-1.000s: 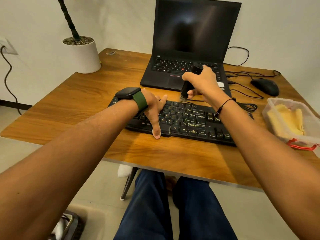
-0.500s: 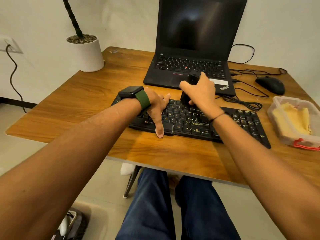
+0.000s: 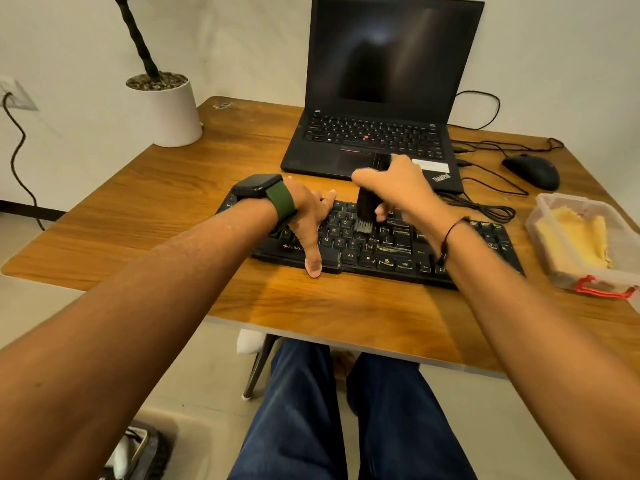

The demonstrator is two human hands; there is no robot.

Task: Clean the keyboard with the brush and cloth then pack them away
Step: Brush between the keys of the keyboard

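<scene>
Over the middle keys of the keyboard (image 3: 381, 244), right hand (image 3: 398, 188) curled round the brush (image 3: 366, 211), bristles now down on the keys, dropped from a lifted stroke a second ago. Left hand (image 3: 308, 216) flat, fingers spread, pinning the keyboard's left end. Brushing probably midway; cloth (image 3: 571, 240) untouched in the container (image 3: 588, 282) at right.

A white plant pot (image 3: 165, 114) stands at the table's (image 3: 194, 188) far left corner; an open laptop (image 3: 377, 98) and a mouse (image 3: 531, 171) are along its far edge.
</scene>
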